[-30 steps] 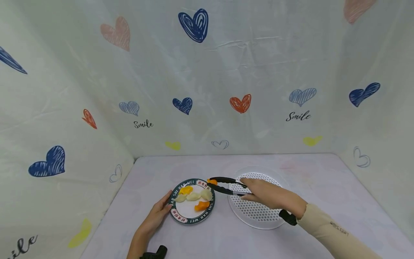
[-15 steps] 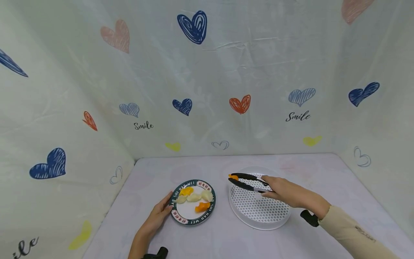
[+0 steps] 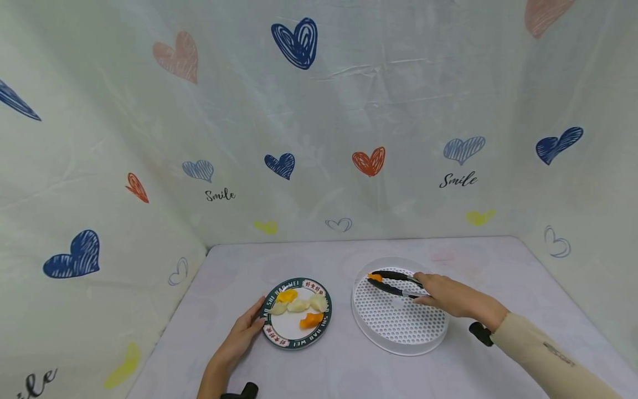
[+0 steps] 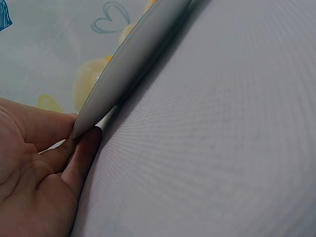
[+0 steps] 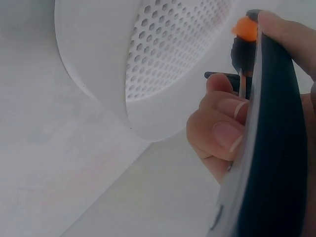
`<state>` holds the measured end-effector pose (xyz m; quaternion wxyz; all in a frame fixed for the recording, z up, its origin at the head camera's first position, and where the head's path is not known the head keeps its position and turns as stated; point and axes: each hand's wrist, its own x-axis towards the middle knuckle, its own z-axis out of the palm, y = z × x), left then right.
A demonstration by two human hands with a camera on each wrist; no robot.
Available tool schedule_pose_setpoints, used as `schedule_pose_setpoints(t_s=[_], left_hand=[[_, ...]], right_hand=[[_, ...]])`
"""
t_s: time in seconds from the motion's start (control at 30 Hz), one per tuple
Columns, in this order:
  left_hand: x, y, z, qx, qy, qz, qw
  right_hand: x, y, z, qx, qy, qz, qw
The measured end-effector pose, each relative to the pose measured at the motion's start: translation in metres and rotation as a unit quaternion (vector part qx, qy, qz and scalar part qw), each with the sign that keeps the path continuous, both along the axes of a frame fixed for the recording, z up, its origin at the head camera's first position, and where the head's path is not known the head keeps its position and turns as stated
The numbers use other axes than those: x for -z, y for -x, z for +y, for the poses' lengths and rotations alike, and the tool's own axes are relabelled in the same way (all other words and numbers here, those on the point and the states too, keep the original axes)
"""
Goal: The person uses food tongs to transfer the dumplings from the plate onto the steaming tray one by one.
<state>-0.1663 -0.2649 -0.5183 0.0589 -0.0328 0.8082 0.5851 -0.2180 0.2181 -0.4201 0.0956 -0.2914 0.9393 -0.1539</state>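
My left hand (image 3: 244, 328) pinches the left rim of a round plate (image 3: 297, 342) with a dark green lettered border; the left wrist view shows the thumb and fingers on either side of the rim (image 4: 123, 74). Lying on the plate are pale, yellow and orange dumpling-like pieces (image 3: 311, 320). My right hand (image 3: 446, 293) holds black-tipped tongs (image 3: 391, 288). Between the tong tips is a small orange piece (image 3: 375, 277), above the upper left part of a round white perforated tray (image 3: 401, 318). The right wrist view shows the orange piece (image 5: 246, 29) past the fingers.
Both dishes stand on a white-covered table (image 3: 329, 377), with a gap between the plate and the tray. Behind and to the left hangs a pale curtain (image 3: 319, 111) printed with hearts and "Smile".
My right hand has carried the tongs and the orange piece from the plate's right rim rightward to over the perforated tray. The left hand and plate have stayed put.
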Motion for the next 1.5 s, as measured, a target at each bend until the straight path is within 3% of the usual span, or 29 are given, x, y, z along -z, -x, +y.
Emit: schedule_pose_setpoints(t_s=[0.47, 0.73, 1.03, 1.27, 1.5], left_hand=[[0.002, -0.001, -0.001, 0.003, 0.005, 0.012, 0.9999], [0.003, -0.002, 0.000, -0.002, 0.004, 0.005, 1.0000], [0.003, -0.001, 0.001, 0.000, 0.001, 0.006, 1.0000], [0.002, 0.000, 0.001, 0.000, -0.002, 0.005, 1.0000], [0.001, -0.002, 0.000, 0.003, -0.008, 0.003, 1.0000]], right_hand=[[0.014, 0.008, -0.003, -0.007, -0.018, 0.013, 1.000], [0.015, 0.008, -0.005, 0.026, -0.022, -0.019, 0.999], [0.000, -0.001, -0.005, 0.033, 0.005, -0.038, 0.999], [-0.010, -0.008, -0.011, 0.004, 0.057, -0.062, 0.996], [-0.016, -0.017, -0.027, -0.059, 0.105, -0.076, 0.990]])
